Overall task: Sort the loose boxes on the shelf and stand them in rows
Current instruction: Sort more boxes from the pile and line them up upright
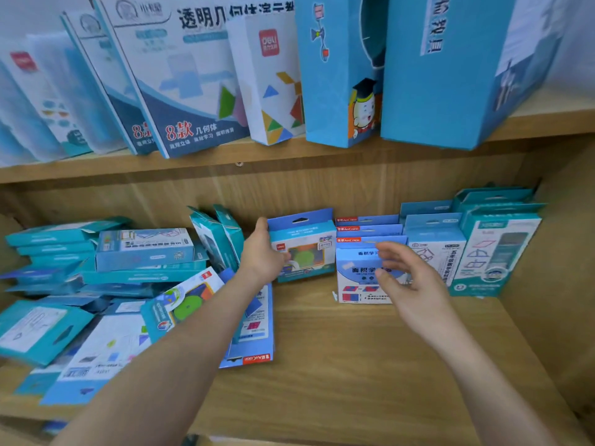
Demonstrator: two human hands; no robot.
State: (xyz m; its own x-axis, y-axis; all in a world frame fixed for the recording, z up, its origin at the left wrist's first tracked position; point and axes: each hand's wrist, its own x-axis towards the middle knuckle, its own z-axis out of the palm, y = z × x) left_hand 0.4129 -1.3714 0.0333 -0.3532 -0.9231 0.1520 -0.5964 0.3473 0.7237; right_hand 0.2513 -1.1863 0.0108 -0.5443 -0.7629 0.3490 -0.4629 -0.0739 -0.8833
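On a wooden shelf (338, 365), the left hand (262, 252) grips an upright blue box (304, 249) by its left edge, fingers clamped on it, thumb across the front. The box has a hang-tab top, a red logo and a window showing a green and orange shape. It stands just left of a row of standing boxes (438, 246). The right hand (409, 278) hovers before a white and blue box (360, 278) in that row, fingers spread apart, holding nothing. A loose pile of teal boxes (106, 281) lies to the left.
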